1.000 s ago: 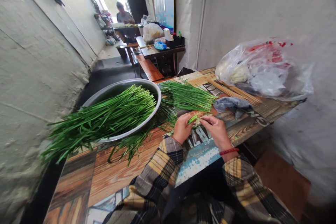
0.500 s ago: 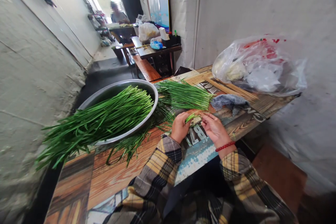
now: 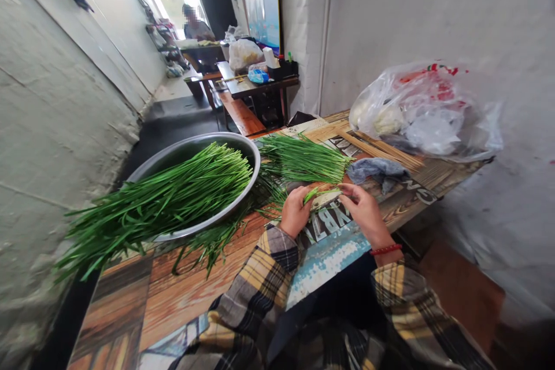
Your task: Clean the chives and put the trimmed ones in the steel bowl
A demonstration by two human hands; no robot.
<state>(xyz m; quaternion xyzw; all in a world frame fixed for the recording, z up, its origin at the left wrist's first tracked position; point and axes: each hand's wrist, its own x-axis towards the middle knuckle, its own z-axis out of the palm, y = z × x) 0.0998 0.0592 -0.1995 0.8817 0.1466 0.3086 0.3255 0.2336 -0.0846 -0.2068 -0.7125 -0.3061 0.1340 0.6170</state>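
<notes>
1. Stalks [image 3: 312, 193] sit clamped in the left hand [image 3: 295, 211], above the worktop [image 3: 182, 295].
2. The right hand [image 3: 363, 208] meets their ends; pinching, cannot tell.
3. Tugging too hard could snap these thin stalks.

There are two hands [image 3: 295, 211] [image 3: 367, 218], one red bracelet [image 3: 385, 249], one metal basin [image 3: 173, 156], two big bunches of green stalks [image 3: 199, 182] [image 3: 310, 159], one grey cloth [image 3: 377, 170], and, farther back, one other person [image 3: 198, 30].
</notes>
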